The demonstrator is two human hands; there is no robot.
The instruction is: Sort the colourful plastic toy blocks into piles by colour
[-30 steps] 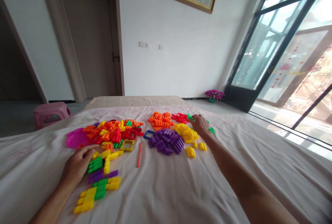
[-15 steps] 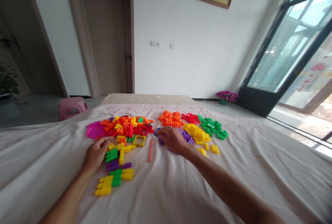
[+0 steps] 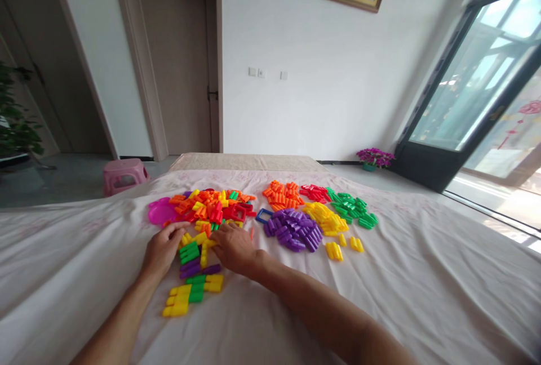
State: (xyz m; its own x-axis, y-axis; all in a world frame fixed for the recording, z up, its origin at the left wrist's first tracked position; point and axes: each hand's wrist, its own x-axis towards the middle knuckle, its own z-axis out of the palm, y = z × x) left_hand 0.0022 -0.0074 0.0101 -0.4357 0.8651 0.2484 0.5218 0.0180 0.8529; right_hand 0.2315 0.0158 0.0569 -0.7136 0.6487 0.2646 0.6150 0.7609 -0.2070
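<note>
My left hand [image 3: 162,249] rests at the left edge of the mixed pile of building blocks [image 3: 209,207], thumb and fingers curled together. Whatever is between its fingertips is too small to make out. Over the near side of that pile lies my right hand [image 3: 234,246], its fingers bent down and pressed together beside the yellow blocks [image 3: 204,251]; its fingertips are hidden. Closer to me are a green block [image 3: 189,252], purple blocks [image 3: 190,268] and a joined yellow and green group [image 3: 181,297]. A red stick [image 3: 252,234] shows partly behind my right hand.
Sorted piles lie to the right: purple blocks [image 3: 293,230], yellow blocks [image 3: 325,217], orange blocks [image 3: 282,195], red blocks [image 3: 315,193] and green blocks [image 3: 353,208]. A blue frame piece [image 3: 264,216] sits between piles. A magenta plate [image 3: 159,213] lies far left on the wrinkled cloth [image 3: 414,275].
My right hand has moved left from the purple pile to the mixed pile, uncovering the purple blocks and blue frame piece. My left hand stays by the mixed pile. The view has shifted slightly.
</note>
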